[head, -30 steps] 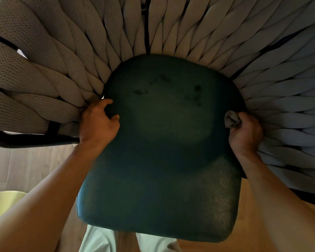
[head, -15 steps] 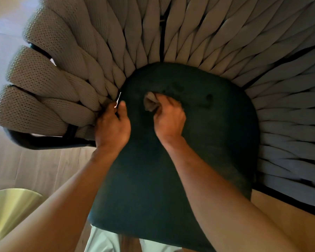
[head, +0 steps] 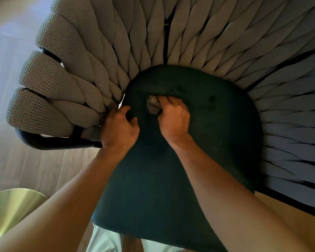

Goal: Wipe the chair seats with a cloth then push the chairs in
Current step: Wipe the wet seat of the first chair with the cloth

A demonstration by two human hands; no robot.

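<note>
A dark green seat cushion [head: 216, 142] fills the middle of the head view, ringed at the back and sides by the chair's woven grey rope backrest [head: 198, 33]. My right hand [head: 173, 119] grips a bunched grey cloth [head: 153, 104] and presses it onto the rear left part of the seat. Dark spots mark the cushion just right of the cloth. My left hand [head: 119, 128] holds the seat's left edge, fingers curled over it beside the rope weave.
The chair's black metal frame [head: 53, 141] juts out at the left under the weave. Light wood floor [head: 25, 166] lies to the left. A shiny brass-coloured round object [head: 9, 210] sits at the bottom left corner. My pale trousers [head: 105, 240] show under the seat's front edge.
My right hand carried the cloth from the seat's right edge across to the rear left of the cushion, near my left hand. My left hand stayed on the left edge.
</note>
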